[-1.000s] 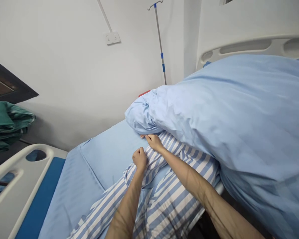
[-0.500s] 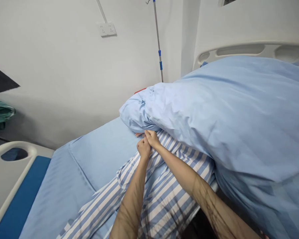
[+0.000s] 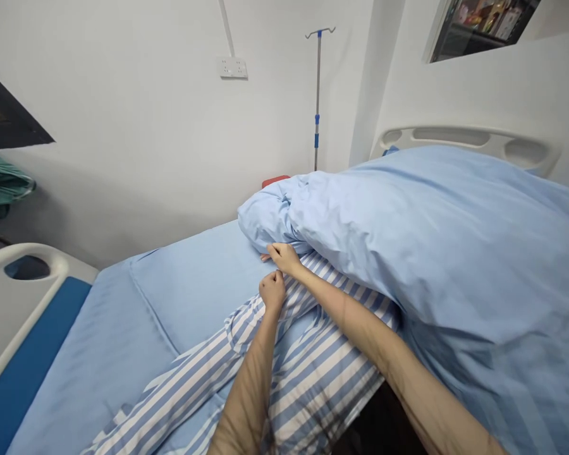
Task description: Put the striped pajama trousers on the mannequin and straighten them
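Blue-and-white striped trousers (image 3: 203,366) stretch over the bed, both legs running toward the near side; I cannot tell from the visible part how much of a body is inside. My left hand (image 3: 272,291) is closed in a fist on the upper part of the striped cloth. Just beyond it, my right hand (image 3: 286,258) is also closed, close to the edge of a bunched light-blue quilt (image 3: 408,253); what lies in its fingers is hidden. Fingertips of another hand (image 3: 265,257) peek out beside it from under the quilt.
A light-blue sheet (image 3: 199,265) covers the bed. White bed-end boards stand at the left (image 3: 61,259) and far right (image 3: 545,151). Behind the bed are an IV pole (image 3: 318,82), a red object (image 3: 275,181) and a wall socket (image 3: 233,67). Green cloth (image 3: 2,183) hangs at left.
The camera view has tilted upward. My two fists, together before, are now slightly apart, the left lower and the right nearer the quilt edge. The quilt looks much the same.
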`<state>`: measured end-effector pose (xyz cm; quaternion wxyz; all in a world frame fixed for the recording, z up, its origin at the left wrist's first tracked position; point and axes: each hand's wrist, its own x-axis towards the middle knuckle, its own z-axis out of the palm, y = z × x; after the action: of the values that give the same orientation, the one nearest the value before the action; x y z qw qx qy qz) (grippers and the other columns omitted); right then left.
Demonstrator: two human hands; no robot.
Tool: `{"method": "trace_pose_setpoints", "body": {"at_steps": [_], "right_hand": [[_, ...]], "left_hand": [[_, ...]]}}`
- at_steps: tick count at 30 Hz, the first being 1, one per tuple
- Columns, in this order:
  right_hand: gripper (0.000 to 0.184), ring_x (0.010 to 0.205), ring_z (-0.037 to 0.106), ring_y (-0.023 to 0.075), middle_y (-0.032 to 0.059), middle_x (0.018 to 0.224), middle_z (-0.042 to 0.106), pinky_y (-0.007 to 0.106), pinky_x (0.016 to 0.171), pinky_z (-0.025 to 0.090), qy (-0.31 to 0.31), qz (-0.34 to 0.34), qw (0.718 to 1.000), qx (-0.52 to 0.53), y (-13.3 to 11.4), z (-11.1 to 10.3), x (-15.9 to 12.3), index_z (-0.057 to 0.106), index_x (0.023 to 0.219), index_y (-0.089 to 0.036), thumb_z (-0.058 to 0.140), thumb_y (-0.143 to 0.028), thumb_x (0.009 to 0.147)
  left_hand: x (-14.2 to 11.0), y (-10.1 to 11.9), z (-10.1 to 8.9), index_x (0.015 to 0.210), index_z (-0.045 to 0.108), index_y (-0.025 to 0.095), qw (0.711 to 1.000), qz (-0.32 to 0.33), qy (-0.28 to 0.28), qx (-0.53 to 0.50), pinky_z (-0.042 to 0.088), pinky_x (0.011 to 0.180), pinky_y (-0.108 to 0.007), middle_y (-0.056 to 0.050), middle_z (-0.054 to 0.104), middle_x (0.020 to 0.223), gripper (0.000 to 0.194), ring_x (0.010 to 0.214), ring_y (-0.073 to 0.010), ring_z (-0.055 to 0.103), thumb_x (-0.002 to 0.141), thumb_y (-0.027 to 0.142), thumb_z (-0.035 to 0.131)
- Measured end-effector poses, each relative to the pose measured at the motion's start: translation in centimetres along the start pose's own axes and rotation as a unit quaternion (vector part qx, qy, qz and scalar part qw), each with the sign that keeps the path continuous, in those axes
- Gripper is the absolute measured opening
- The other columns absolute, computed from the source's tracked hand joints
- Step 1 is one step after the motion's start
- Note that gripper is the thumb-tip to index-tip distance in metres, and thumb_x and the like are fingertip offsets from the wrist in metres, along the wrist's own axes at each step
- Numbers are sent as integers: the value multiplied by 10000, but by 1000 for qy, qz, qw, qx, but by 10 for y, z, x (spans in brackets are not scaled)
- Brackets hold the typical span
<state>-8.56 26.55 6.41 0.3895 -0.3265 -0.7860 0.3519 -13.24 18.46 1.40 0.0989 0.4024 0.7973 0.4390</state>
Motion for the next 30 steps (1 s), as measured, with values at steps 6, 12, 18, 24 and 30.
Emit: {"method": "trace_pose_setpoints", "body": {"at_steps": [6, 12, 18, 24, 30], "right_hand": [[387, 691, 581, 142, 47, 722, 690, 226, 625, 320, 14, 28, 998, -46, 38, 8, -24, 674, 703, -169, 424, -322, 956], [440, 579, 494, 115, 19, 610, 617, 254, 577, 218, 0, 38, 992, -121, 40, 13, -38, 621, 661, -174, 379, -371, 971], [446, 595, 497, 122, 28, 612, 612, 267, 585, 201, 20, 32, 989, -146, 36, 18, -46, 608, 655, -182, 368, -381, 973], [409, 611, 493, 126, 30, 618, 619, 270, 586, 186, 42, 65, 982, -171, 27, 22, -55, 624, 655, -184, 408, -362, 953], [391, 598, 424, 110, 36, 608, 581, 277, 593, 198, 20, 87, 989, -116, -8, 39, -83, 579, 623, -158, 407, -303, 943]], "left_hand": [[-3, -3, 0, 472, 371, 180, 1000, 1, 6, 8, 221, 562, -259, 23, 361, 489, 357, 538, -88, 303, 813, 279, 401], [-13, -8, -14, 474, 298, 192, 999, -19, -2, -34, 202, 550, -254, 40, 238, 490, 370, 519, -87, 275, 795, 351, 392], [-62, -22, -75, 484, 269, 206, 995, -45, -21, -85, 232, 540, -248, 41, 251, 488, 396, 518, -88, 288, 787, 424, 402], [-132, -84, -185, 457, 337, 217, 993, -109, 1, -47, 309, 551, -263, 31, 340, 446, 460, 497, -111, 347, 786, 530, 411], [-185, -170, -262, 447, 370, 220, 984, -171, 40, 36, 355, 560, -285, 11, 377, 431, 479, 502, -146, 411, 765, 579, 371]]}}
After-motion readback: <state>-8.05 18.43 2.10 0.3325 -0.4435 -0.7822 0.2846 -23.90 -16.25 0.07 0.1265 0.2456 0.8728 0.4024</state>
